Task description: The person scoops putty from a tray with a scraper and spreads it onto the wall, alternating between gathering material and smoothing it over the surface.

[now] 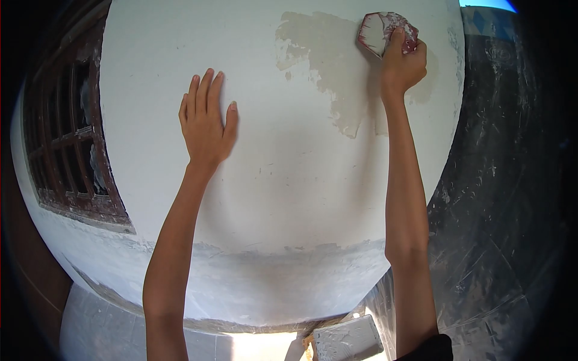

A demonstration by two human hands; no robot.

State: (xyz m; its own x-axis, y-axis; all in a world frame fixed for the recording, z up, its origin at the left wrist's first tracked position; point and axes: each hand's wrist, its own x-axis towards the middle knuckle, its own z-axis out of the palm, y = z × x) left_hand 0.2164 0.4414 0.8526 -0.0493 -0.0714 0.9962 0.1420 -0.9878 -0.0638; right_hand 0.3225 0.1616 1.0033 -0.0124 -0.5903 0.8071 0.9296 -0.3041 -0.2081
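Observation:
My left hand (208,120) lies flat against the white wall (271,198), its fingers stretched upward and holding nothing. Higher up on the right, my right hand (404,67) grips a putty scraper (376,31) with a reddish-brown edge, smeared with white paste. The scraper is at the wall surface, though its contact edge is hard to make out. To its left and below spreads a greyish, wet-looking patch of putty (322,57) with ragged edges.
A tray of white putty (349,340) stands on the floor at the bottom. On the left is a dark wooden window (72,138) with panes. Dark plastic sheeting (481,240), spattered white, covers the right side. The wall's lower band (271,283) is greyer.

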